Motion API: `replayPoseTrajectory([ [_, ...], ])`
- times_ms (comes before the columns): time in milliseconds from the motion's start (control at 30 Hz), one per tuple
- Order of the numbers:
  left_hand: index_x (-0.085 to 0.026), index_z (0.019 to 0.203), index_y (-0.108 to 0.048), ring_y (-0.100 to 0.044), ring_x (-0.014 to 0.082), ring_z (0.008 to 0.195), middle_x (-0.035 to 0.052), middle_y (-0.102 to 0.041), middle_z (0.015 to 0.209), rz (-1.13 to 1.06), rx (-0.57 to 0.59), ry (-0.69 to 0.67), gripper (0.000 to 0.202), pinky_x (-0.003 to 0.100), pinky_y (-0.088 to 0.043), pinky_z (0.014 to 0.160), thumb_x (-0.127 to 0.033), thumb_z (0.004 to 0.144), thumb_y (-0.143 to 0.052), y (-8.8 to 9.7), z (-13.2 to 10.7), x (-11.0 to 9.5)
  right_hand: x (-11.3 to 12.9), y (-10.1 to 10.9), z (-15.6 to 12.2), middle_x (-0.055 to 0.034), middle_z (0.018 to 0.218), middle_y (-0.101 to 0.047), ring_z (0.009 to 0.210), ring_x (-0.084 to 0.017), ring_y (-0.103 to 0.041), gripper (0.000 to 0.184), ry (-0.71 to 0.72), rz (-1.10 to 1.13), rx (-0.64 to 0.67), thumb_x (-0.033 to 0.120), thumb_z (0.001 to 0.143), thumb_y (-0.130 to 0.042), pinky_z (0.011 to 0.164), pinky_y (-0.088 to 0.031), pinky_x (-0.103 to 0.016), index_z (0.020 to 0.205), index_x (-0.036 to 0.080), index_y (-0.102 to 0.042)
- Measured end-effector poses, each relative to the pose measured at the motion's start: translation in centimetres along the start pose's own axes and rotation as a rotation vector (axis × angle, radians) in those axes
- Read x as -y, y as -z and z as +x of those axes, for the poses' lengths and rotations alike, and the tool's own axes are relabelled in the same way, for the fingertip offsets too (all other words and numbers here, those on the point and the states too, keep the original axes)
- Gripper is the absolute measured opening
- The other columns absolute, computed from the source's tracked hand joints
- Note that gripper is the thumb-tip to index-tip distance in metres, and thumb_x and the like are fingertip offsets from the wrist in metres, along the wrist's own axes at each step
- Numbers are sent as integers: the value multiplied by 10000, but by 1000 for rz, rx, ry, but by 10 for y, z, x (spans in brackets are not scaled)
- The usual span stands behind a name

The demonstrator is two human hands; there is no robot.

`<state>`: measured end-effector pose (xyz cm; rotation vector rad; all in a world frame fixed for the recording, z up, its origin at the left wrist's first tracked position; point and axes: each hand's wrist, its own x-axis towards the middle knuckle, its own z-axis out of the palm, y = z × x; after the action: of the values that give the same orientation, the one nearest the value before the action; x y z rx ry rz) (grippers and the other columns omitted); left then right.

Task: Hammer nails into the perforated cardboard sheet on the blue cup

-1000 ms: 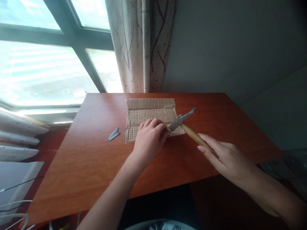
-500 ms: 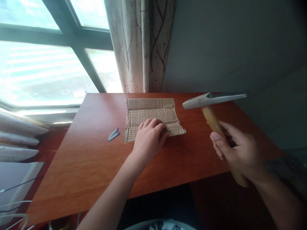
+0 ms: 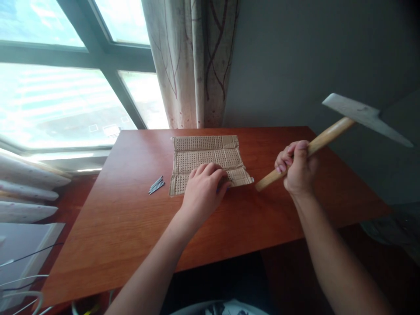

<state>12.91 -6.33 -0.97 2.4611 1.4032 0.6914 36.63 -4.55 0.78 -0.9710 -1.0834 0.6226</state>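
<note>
My right hand (image 3: 299, 165) is wrapped round the wooden handle of a hammer (image 3: 330, 133). The metal head is raised at the far right, well above the table, and the handle's butt points down toward the cardboard. My left hand (image 3: 205, 186) rests on the near strip of a perforated cardboard sheet (image 3: 207, 158), its fingers curled and drawn together. Whatever those fingers may pinch is hidden behind them. Left of the sheet lies a small bunch of several metal nails (image 3: 156, 185).
The reddish wooden table (image 3: 131, 236) carries these things. A window (image 3: 65, 100) and a patterned curtain (image 3: 179, 65) stand behind it, with a dark wall (image 3: 278, 65) at the right. Cables (image 3: 26, 276) hang low at the left.
My right hand has swung the hammer up and to the right, and its head now points away from the cardboard. My left hand has stayed in place on the sheet.
</note>
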Motion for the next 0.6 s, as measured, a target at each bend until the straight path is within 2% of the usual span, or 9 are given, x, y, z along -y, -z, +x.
replayPoseTrajectory([
  [200,-236,1030,-655,-548,251,1075,42,-653,1132,1,10,4,138,401,-423,925,-297,919,-600,1,0,0,-19,0,-6,107,497,-298,369,-52,-283,419,-27,-61,-32,559,893,-591,351,-237,-182,712,231,-402],
  [400,-240,1029,-652,-553,249,1071,50,-652,1122,-6,-2,-8,132,402,-428,927,-289,923,-590,0,0,0,-23,-2,-5,106,498,-291,370,-52,-262,425,-18,-57,-37,577,904,-555,351,-218,-182,709,232,-404],
  [600,-237,1028,-651,-550,250,1066,44,-652,1124,10,-6,-5,136,400,-425,920,-303,927,-590,-1,-1,0,-22,3,-8,85,530,-329,413,-68,-343,380,-40,-29,39,501,905,-582,393,-290,-200,692,222,-437],
])
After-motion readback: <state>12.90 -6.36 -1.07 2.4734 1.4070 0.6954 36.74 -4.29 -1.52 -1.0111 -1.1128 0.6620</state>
